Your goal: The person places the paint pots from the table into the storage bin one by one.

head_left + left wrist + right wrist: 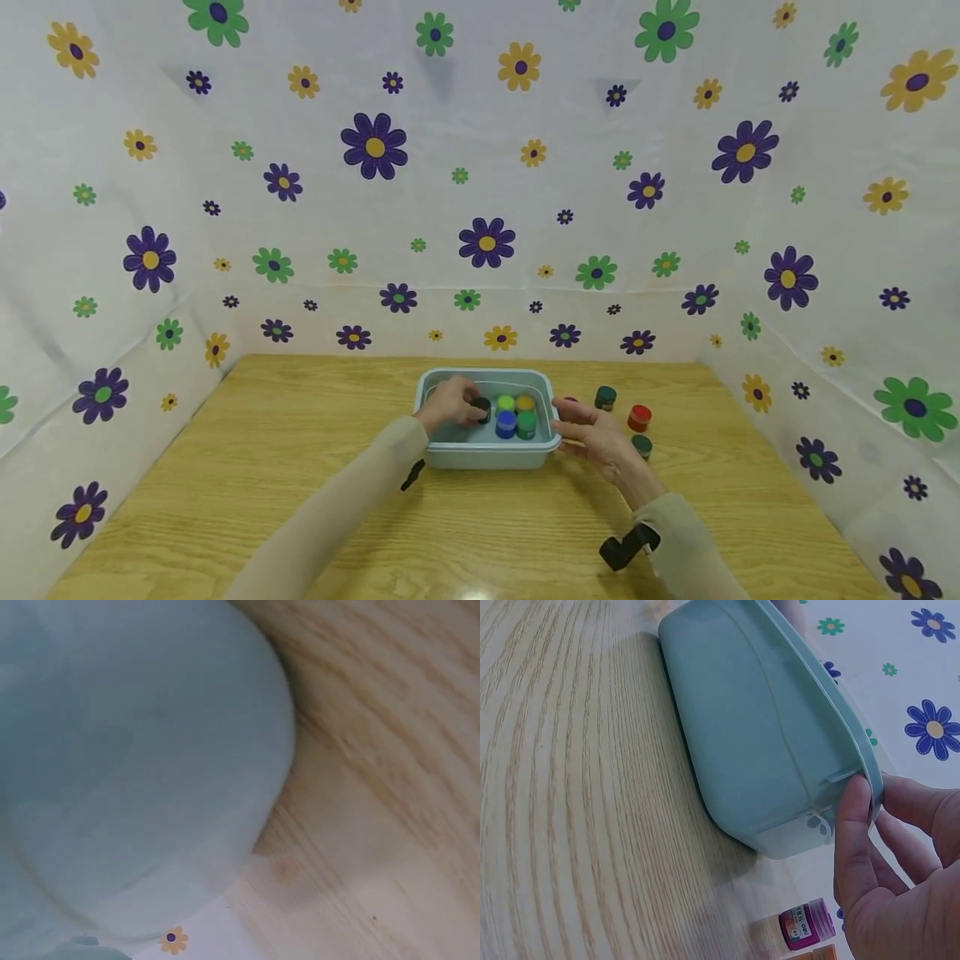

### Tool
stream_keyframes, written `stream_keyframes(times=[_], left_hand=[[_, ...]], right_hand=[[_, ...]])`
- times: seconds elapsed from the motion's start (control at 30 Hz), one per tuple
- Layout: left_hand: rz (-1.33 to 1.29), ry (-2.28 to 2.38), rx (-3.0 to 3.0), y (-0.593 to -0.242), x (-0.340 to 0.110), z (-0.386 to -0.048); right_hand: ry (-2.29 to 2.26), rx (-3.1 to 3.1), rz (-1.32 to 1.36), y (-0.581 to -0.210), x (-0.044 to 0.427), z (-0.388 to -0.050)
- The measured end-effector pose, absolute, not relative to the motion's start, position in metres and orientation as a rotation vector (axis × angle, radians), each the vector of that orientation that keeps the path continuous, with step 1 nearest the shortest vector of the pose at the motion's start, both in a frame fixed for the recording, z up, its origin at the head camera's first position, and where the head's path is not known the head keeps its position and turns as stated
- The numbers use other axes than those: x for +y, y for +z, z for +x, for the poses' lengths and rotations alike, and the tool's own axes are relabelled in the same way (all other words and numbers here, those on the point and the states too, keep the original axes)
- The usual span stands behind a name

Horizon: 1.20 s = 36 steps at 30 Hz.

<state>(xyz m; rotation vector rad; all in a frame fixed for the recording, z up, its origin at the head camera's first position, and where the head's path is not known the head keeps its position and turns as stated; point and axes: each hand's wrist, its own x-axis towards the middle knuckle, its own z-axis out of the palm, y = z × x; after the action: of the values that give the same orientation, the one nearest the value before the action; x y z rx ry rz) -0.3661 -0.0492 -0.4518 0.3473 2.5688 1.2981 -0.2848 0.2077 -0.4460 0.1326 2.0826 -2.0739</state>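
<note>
A pale blue plastic bin (487, 458) stands on the wooden table. My left hand (450, 402) reaches over its left side and pinches a black paint jar (482, 408) inside it. Beside that jar sit a yellow-green jar (506, 404), an orange jar (526, 404), a blue jar (506, 424) and a green jar (527, 426). On the right, my right hand (603, 442) grips the bin's rim between thumb and fingers, as the right wrist view shows closely. The left wrist view has only the bin's outer wall (165, 750) and table; the left hand is hidden there.
Right of the bin stand a red jar (640, 417), a dark teal jar (605, 397) and a dark green jar (641, 447). A magenta jar (799, 927) is partly behind the right hand. Flower-printed white sheets (435, 208) enclose the table's back and sides.
</note>
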Motion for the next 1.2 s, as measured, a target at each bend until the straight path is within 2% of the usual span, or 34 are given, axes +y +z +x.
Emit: stream_keyframes(times=[0.4, 0.73, 1.0, 1.2], left_hand=[[0.238, 1.519, 2.342, -0.451, -0.048, -0.366], [0.295, 1.523, 2.389, -0.449, -0.051, -0.365], [0.348, 1.708, 2.386, -0.449, -0.057, -0.362], [0.463, 1.704, 2.547, -0.435, -0.066, -0.358]], right_hand=[[-2.076, 2.075, 0.138, -0.447, 0.209, -0.284], [-2.069, 2.074, 0.138, -0.444, 0.208, -0.282], [-2.062, 2.082, 0.141, -0.446, 0.207, -0.280], [-2.074, 2.086, 0.143, -0.445, 0.207, -0.282]])
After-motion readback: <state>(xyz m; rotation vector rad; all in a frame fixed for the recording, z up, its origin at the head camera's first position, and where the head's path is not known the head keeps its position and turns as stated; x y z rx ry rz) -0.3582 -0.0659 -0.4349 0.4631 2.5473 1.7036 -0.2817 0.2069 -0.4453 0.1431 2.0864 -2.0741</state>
